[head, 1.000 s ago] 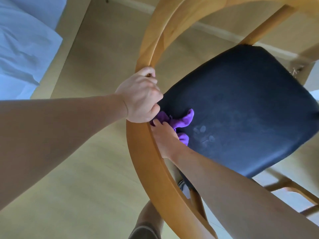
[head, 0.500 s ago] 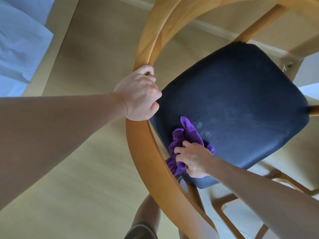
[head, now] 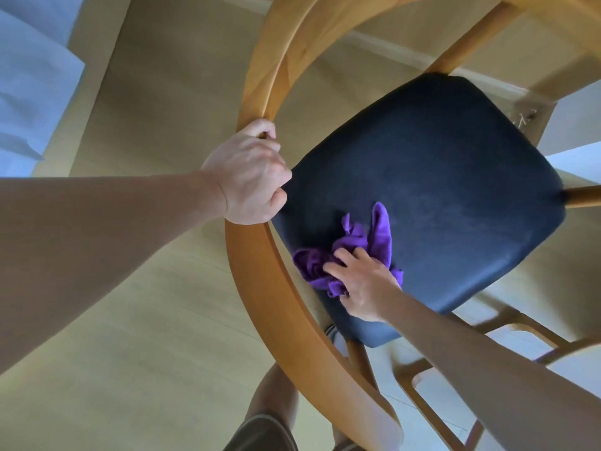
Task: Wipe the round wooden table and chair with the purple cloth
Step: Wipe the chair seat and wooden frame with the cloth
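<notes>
I look straight down on a wooden chair with a curved backrest rail point(head: 260, 288) and a dark blue padded seat point(head: 439, 190). My left hand point(head: 250, 177) grips the top of the backrest rail, fingers curled round it. My right hand point(head: 361, 284) lies on the crumpled purple cloth point(head: 354, 249) at the seat's near left corner, fingers bent into the folds and holding it against the cushion. The round table's wooden edge point(head: 553, 50) shows at the top right.
Light wooden floor point(head: 146, 320) surrounds the chair. White bedding point(head: 29, 86) lies at the far left. Chair legs and stretchers point(head: 432, 402) stand under the seat at lower right. My leg point(head: 273, 415) is just behind the backrest.
My right hand has slid the cloth from the seat's back edge by the rail down along the seat to its near left corner. My left hand keeps its grip on the backrest.
</notes>
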